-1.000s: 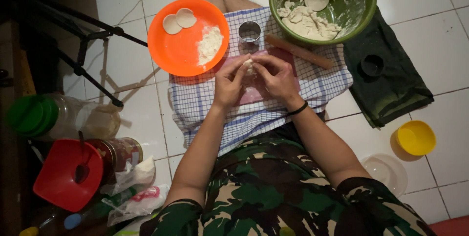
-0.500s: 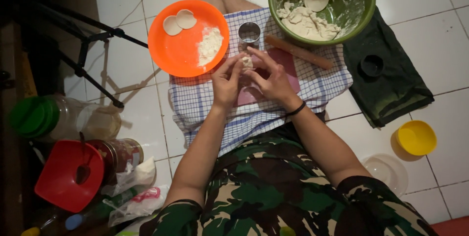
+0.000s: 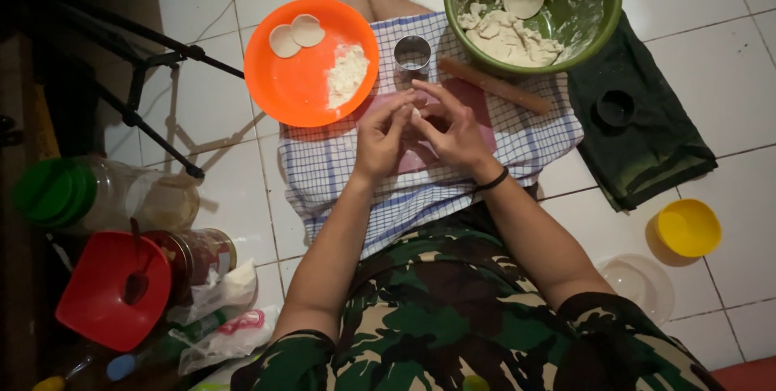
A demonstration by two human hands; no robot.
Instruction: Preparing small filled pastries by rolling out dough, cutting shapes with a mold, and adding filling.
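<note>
Both hands, left [image 3: 380, 136] and right [image 3: 453, 128], pinch a small piece of dough [image 3: 414, 114] between curled fingertips, just below a metal cutter [image 3: 412, 53]; pressing too hard could tear it.

One view only on my feed: head camera, worn by person, looking almost straight down over chest and lap. Near enough that camouflage shirt [image 3: 453, 318] fills bottom edge; both forearms run up from there to left hand [image 3: 380, 136] and right hand [image 3: 453, 128] at frame centre. Top edge reaches green bowl [image 3: 533, 11] and orange plate [image 3: 311, 59]. White tiled floor [image 3: 727, 84] spreads right; dark tripod [image 3: 137, 76] at left. No second view, no overlap.
</note>
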